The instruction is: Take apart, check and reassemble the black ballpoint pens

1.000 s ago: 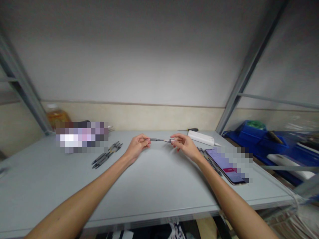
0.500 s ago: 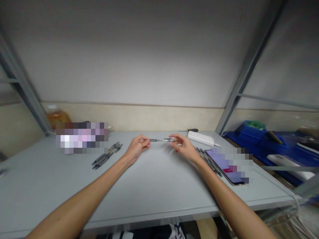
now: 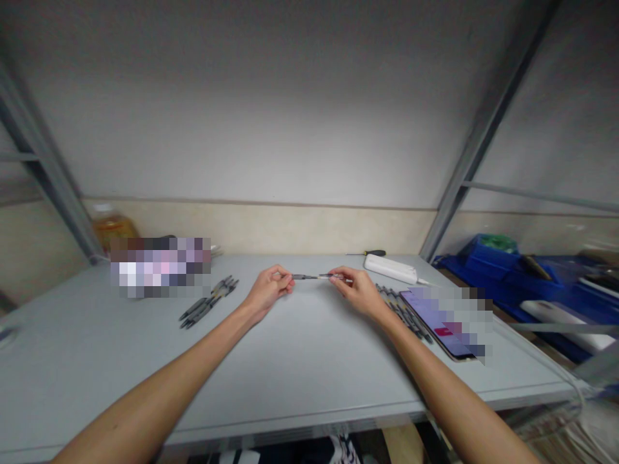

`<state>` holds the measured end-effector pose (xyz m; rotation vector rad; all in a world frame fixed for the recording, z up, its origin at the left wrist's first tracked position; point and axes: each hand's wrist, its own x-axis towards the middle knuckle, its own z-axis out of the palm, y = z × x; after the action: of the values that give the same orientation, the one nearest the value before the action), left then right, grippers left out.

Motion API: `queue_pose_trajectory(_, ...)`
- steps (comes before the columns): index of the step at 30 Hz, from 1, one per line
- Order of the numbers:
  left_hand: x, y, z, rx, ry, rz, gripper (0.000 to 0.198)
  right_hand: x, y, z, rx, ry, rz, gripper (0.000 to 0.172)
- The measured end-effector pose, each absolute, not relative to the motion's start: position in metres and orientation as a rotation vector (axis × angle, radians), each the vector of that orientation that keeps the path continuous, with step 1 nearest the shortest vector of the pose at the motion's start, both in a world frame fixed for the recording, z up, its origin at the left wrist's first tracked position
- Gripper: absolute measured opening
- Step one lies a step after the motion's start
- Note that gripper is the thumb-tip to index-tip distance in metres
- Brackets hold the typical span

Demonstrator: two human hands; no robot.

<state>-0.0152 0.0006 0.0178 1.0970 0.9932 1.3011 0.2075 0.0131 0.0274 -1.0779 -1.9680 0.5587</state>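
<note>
Over the middle of the table, my left hand (image 3: 274,287) pinches the left end of a slim grey pen part (image 3: 304,277), held level. My right hand (image 3: 355,288) has its thumb and fingertips closed on another dark pen part (image 3: 327,276) in line with it. A thin, pale section shows between the two parts; whether they touch I cannot tell. To the left of my left hand lies a small pile of grey pens (image 3: 209,303). More grey pens (image 3: 403,314) lie beside my right forearm, partly hidden by it.
A phone (image 3: 430,322) lies right of the right-hand pens, its screen partly blurred out. Behind it are a white power strip (image 3: 391,268) and a screwdriver (image 3: 374,253). A pixelated bundle (image 3: 159,267) and an amber bottle (image 3: 113,229) stand back left. Blue trays (image 3: 512,270) are beyond the right frame post.
My right hand's fingers have closed in, and the dark part now lines up with the pen part in my left hand. Both hands have come slightly lower.
</note>
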Motion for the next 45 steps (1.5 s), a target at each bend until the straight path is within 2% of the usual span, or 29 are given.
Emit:
queue_pose_trajectory(5, -0.013, 0.002, 0.018, 0.979, 1.015, 1.287, 0.018, 0.203, 0.011, 0.027, -1.05, -1.968, 0.541, 0.032)
queue_pose_trajectory(9, -0.012, 0.002, 0.02, 0.964, 0.963, 1.245, 0.016, 0.201, 0.011, 0.028, -0.995, -1.966, 0.522, 0.024)
queue_pose_trajectory(14, -0.011, 0.002, 0.018, 1.117, 0.923, 1.173, 0.024, 0.201, 0.01, 0.031, -1.033, -1.961, 0.561, 0.025)
queue_pose_trajectory(19, -0.011, 0.001, 0.016, 1.392, 1.008, 1.278, 0.025, 0.2, 0.007, 0.033, -1.042, -1.976, 0.626, 0.028)
queue_pose_trajectory(27, -0.01, -0.008, 0.02, 1.768, 1.193, 1.419, 0.016, 0.199, 0.006, 0.03, -1.048, -1.812, 1.047, 0.037)
queue_pose_trajectory(34, -0.008, -0.02, 0.03, 2.146, 1.115, 1.524, 0.017, 0.198, 0.007, 0.027, -0.85, -1.471, 1.605, 0.03)
queue_pose_trajectory(45, -0.008, -0.02, 0.029, 2.313, 0.995, 1.562, 0.017, 0.199, 0.008, 0.025, -0.697, -1.277, 1.817, 0.023)
